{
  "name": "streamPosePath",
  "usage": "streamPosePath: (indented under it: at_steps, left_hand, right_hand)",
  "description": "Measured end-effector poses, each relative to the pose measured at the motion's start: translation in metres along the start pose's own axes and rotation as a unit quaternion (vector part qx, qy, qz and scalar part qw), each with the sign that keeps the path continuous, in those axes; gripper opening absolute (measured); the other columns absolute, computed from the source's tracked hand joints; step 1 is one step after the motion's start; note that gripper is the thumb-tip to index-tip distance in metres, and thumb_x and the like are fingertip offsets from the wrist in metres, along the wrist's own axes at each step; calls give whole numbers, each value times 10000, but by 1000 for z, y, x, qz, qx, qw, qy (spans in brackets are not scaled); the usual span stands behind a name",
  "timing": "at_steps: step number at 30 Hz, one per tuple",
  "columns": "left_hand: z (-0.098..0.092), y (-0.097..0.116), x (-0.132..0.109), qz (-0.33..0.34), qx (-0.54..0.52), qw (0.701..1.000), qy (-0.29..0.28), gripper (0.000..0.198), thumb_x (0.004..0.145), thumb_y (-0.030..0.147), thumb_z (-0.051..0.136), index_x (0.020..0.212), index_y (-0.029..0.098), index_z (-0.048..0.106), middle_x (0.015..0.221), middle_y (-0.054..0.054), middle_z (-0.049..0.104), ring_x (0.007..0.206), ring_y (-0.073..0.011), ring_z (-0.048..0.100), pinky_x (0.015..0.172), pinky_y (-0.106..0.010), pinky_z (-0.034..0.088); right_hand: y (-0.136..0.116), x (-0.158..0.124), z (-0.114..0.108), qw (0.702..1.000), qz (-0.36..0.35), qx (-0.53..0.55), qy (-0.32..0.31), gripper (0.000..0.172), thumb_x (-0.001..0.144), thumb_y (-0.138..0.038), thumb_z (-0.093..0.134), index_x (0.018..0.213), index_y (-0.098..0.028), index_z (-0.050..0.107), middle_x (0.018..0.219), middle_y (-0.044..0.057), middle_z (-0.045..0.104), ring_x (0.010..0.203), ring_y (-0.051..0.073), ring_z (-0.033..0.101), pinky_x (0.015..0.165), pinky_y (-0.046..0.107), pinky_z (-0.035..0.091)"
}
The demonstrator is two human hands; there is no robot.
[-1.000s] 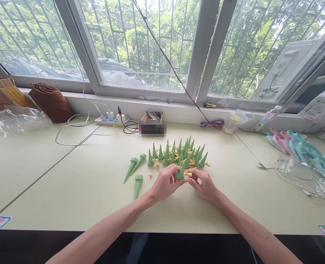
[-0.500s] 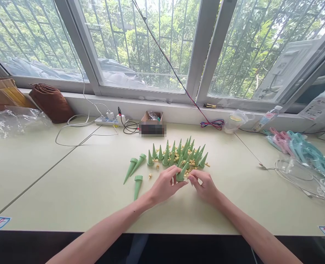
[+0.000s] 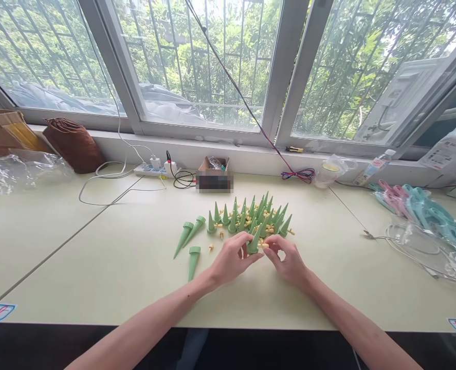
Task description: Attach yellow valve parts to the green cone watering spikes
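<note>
My left hand [image 3: 233, 257] is closed around a green watering spike [image 3: 254, 242], its point up and slightly tilted to the right. With thumb and forefinger, my right hand [image 3: 288, 259] pinches a small yellow valve [image 3: 263, 245] at the right side of that spike's base. Just beyond both hands stand several more green spikes [image 3: 233, 221], close together with yellow valves among them. To the left, three green spikes without visible valves lie flat, one of them a ribbed-cap spike [image 3: 194, 262]. Two loose yellow valves, including a small valve [image 3: 211, 247], rest near my left hand.
At the back are a small cardboard box [image 3: 214, 165], a power strip [image 3: 145, 169] with cables and a bundled red-blue wire [image 3: 299, 175]. Wrapped pink and teal hangers [image 3: 420, 205] and a white cable [image 3: 416, 246] lie on the right. A brown pouch [image 3: 73, 145] sits back left.
The fingers of my right hand have shifted slightly around the yellow valve, which now shows more clearly. The spike in my left hand stands a little more upright.
</note>
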State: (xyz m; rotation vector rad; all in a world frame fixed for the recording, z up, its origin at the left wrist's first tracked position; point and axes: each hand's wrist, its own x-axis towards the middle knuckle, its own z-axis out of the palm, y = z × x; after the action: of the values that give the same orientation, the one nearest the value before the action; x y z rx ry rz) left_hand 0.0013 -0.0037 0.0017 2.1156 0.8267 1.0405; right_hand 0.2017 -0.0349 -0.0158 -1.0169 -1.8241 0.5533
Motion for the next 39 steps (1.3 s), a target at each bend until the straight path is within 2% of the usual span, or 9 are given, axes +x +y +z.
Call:
streamPosePath:
  at_steps: [3,11,13,15,18,21,25,33,39]
  left_hand:
    - [1,-1,0,-4,-4,1000,-4,192,851,306,699,893,184,556,767,30,527,569,-79,514,515,-208,463]
    - [2,-5,-2,11,-4,1000,-16,193,862,307,691,903,188,544,796,24,531,586,-83,529,527,-215,456]
    - [2,-4,-2,11,-3,1000,-15,198,862,313,691,902,189,542,797,23,533,589,-84,530,528,-216,459]
    - [2,-3,-2,4,-5,1000,-13,204,861,319,692,906,188,542,794,23,534,586,-83,530,523,-213,461]
    - [1,0,0,-5,-4,1000,-4,207,864,331,687,899,185,545,774,26,533,571,-79,521,513,-208,461]
    - [0,2,1,-4,-1,1000,3,206,859,330,690,893,185,548,759,30,531,564,-80,516,508,-208,463]
    - [0,1,1,-2,-1,1000,-2,192,855,311,690,883,186,547,758,33,525,564,-79,510,510,-208,461]
    - [1,-4,-2,4,-2,1000,-9,208,852,317,697,928,190,552,810,17,554,584,-87,538,531,-221,468]
    - [0,1,0,-1,-5,1000,-7,187,871,324,670,901,185,549,803,12,555,568,-79,529,506,-208,458]
  right_hand:
    - [2,0,0,1000,-8,-18,3,184,1009,-335,489,915,-195,562,713,12,586,563,127,507,529,255,424]
    - [7,1,1,999,-6,-38,-17,453,1049,-416,377,680,-194,515,563,-15,514,502,116,472,516,245,392]
    - [6,2,0,999,-4,-39,-21,477,1053,-430,351,672,-194,514,565,-10,519,505,118,477,517,245,398]
    - [4,2,0,999,-4,-37,-12,418,1045,-434,378,757,-192,561,603,-2,553,520,123,499,512,244,409]
    - [1,2,0,1000,0,-19,4,243,1010,-407,481,954,-193,582,672,3,589,535,129,521,502,248,429]
    - [-1,1,0,1000,5,-2,1,174,998,-367,509,984,-201,562,711,12,598,535,128,516,501,257,442]
    - [1,0,0,1000,-3,-17,4,210,1011,-371,480,924,-200,567,736,25,604,560,133,520,514,261,440]
    - [3,3,-1,999,-13,-47,-6,411,1044,-417,381,748,-193,557,613,-1,547,530,127,494,519,254,413]
    - [-3,2,-1,1000,0,-9,-1,185,998,-374,507,969,-200,562,708,2,569,536,125,497,505,252,434]
